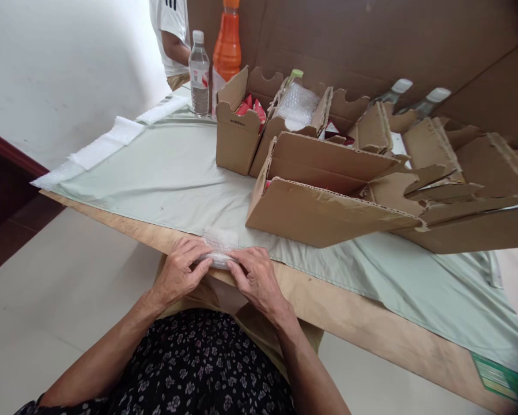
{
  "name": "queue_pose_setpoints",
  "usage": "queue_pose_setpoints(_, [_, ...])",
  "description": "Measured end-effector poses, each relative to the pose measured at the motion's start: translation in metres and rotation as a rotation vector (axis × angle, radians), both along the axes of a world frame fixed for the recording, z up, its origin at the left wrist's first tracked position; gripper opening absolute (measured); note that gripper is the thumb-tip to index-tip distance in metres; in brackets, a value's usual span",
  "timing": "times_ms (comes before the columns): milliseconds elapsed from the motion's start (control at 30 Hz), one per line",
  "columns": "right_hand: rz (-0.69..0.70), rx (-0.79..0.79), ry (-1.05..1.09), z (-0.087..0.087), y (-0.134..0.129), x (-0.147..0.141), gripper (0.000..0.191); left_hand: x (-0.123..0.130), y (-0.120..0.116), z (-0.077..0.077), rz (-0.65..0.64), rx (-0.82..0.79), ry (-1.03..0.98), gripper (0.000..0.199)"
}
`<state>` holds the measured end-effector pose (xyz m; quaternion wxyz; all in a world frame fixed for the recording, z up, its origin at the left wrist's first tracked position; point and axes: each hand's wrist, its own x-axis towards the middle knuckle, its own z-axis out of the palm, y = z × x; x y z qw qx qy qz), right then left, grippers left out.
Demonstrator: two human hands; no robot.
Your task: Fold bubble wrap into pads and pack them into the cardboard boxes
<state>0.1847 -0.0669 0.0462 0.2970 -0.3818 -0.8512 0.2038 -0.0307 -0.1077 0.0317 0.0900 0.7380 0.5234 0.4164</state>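
Observation:
At the near edge of the table, a roll of bubble wrap (219, 260) lies between my two hands. A loose flap of the wrap spreads out flat on the far side of the roll. My left hand (184, 266) pinches the roll's left end between thumb and fingers. The right end is held by my right hand (255, 271), its thumb on the near side and fingers on top. Whether anything is inside the wrap, I cannot tell.
Several open cardboard boxes (328, 216) stand from the middle to the right. Behind them are a clear water bottle (199, 80) and an orange bottle (227, 49). Bubble wrap sheets (107, 144) line the table's left edge. Another person (172, 37) is at the back left.

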Motion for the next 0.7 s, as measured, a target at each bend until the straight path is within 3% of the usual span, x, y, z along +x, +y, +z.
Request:
queue_pose_setpoints(200, [-0.069, 0.156, -0.081, 0.0, -0.003, -0.004, 0.024, 0.005, 0.017, -0.001, 0.093, -0.054, 0.047, 0.016])
queue_pose_setpoints(333, [-0.084, 0.057, -0.044, -0.01, 0.004, -0.006, 0.02, 0.009, 0.022, -0.003, 0.178, -0.047, 0.035, 0.021])
queue_pose_setpoints(433, [-0.134, 0.0, 0.021, -0.015, 0.008, -0.005, 0.017, 0.008, 0.013, 0.0, 0.253, -0.033, -0.032, 0.027])
queue_pose_setpoints(533, [-0.182, -0.041, 0.085, -0.016, 0.01, -0.003, 0.017, 0.007, -0.003, 0.01, 0.343, -0.111, -0.248, 0.034])
queue_pose_setpoints(633, [-0.21, -0.098, 0.156, -0.013, 0.007, -0.003, 0.017, 0.013, -0.017, 0.019, 0.283, -0.445, -0.614, 0.04])
queue_pose_setpoints(700, [-0.226, -0.134, 0.195, -0.011, 0.003, -0.004, 0.018, 0.021, -0.02, 0.023, 0.193, -0.656, -0.905, 0.054])
